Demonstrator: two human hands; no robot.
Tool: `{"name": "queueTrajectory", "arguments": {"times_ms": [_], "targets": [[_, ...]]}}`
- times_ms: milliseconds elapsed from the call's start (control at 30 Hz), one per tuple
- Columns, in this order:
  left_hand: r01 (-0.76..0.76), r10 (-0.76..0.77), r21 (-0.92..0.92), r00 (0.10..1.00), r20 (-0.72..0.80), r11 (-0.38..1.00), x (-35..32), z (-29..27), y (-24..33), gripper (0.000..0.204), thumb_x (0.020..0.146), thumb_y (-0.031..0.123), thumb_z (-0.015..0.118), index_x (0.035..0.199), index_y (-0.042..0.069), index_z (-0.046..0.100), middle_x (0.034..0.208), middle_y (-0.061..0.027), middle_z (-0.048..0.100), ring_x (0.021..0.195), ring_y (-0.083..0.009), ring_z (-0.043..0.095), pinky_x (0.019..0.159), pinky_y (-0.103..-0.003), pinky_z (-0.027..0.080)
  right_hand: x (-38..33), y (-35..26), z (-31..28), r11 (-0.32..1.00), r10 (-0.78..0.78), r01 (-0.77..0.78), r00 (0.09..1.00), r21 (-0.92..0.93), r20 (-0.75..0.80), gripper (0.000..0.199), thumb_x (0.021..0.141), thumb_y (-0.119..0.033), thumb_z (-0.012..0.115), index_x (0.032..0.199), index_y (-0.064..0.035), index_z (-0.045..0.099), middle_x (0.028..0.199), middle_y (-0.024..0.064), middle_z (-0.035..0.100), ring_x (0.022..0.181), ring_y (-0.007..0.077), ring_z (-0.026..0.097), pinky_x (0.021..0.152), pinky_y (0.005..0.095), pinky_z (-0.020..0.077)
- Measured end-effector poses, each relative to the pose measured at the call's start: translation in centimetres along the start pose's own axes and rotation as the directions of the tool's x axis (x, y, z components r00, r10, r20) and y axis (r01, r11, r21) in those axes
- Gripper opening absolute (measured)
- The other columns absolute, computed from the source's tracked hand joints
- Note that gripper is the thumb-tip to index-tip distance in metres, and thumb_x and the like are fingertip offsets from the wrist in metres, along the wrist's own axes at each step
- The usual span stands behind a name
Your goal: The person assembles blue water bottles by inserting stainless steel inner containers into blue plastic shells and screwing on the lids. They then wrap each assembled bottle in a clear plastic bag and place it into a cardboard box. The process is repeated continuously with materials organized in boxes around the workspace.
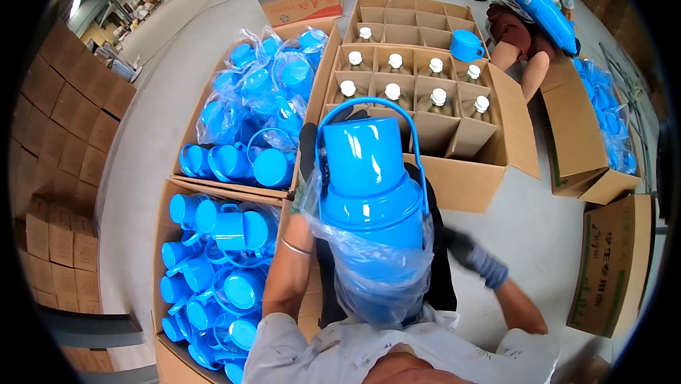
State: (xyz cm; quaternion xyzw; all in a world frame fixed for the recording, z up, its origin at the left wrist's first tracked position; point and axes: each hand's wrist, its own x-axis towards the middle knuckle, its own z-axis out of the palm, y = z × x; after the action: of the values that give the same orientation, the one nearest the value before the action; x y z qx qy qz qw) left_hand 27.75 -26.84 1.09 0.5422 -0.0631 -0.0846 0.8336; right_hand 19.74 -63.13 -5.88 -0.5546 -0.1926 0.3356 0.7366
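Observation:
A shiny blue thermos flask (365, 164) with a cup-shaped top and a raised carrying handle stands upright between my legs. A clear plastic bag (383, 270) is bunched around its lower half. My left hand (309, 153), in a dark glove, holds the flask's left side, its fingers partly hidden by the handle and bag. Out to the right of the flask, my right hand (460, 245) is apart from it, gloved dark with a blue-grey cuff. Motion blurs its fingers.
Two cartons of blue mugs and flasks (245, 288) stand left. Ahead, a divided carton (454, 178) holds white-capped bottles (394, 93) and a blue mug (466, 45). At upper right a seated co-worker holds a blue flask (545, 13). Cartons (613, 267) stand right; stacked boxes (64, 150) line the left.

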Motion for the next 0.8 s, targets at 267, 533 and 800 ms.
{"name": "queueTrajectory", "arguments": {"times_ms": [267, 533, 800], "targets": [[0.007, -0.004, -0.037, 0.997, 0.077, 0.999, -1.2, -0.1, 2.4, 0.052, 0.096, 0.038, 0.053, 0.133, 0.003, 0.048, 0.133, -0.0136, 0.052, 0.119, -0.0229, 0.052, 0.103, -0.037, 0.042, 12.6, -15.7, 3.1, 0.747, -0.433, 0.345, 0.901, -0.569, -0.023, 0.063, 0.097, -0.047, 0.044, 0.141, -0.0014, 0.038, 0.144, 0.0145, 0.041, 0.134, 0.0236, 0.039, 0.108, 0.0359, 0.0359], [-0.080, 0.046, 0.200, 0.985, 0.167, 0.976, 3.3, 1.5, 5.2, 0.054, 0.095, 0.029, 0.057, 0.141, 0.006, 0.040, 0.140, -0.0100, 0.046, 0.131, -0.0196, 0.041, 0.107, -0.034, 0.037, 16.8, -16.0, 7.7, 0.533, -0.520, 0.297, 0.854, -0.792, -0.029, 0.064, 0.092, -0.023, 0.060, 0.146, -0.0035, 0.029, 0.146, 0.0153, 0.037, 0.139, 0.0277, 0.029, 0.113, 0.0390, 0.0237], [-0.314, 0.377, 0.477, 0.925, -0.040, 0.821, 3.3, 1.1, 8.2, 0.060, 0.081, 0.014, 0.074, 0.134, 0.009, 0.047, 0.132, -0.0107, 0.051, 0.119, -0.0218, 0.050, 0.095, -0.036, 0.048, 24.5, -19.2, 5.9, 0.474, -0.541, 0.500, 0.815, -0.725, 0.207, 0.065, 0.090, -0.025, 0.064, 0.144, -0.0055, 0.034, 0.141, 0.0168, 0.043, 0.129, 0.0275, 0.043, 0.107, 0.0385, 0.0352]]}}
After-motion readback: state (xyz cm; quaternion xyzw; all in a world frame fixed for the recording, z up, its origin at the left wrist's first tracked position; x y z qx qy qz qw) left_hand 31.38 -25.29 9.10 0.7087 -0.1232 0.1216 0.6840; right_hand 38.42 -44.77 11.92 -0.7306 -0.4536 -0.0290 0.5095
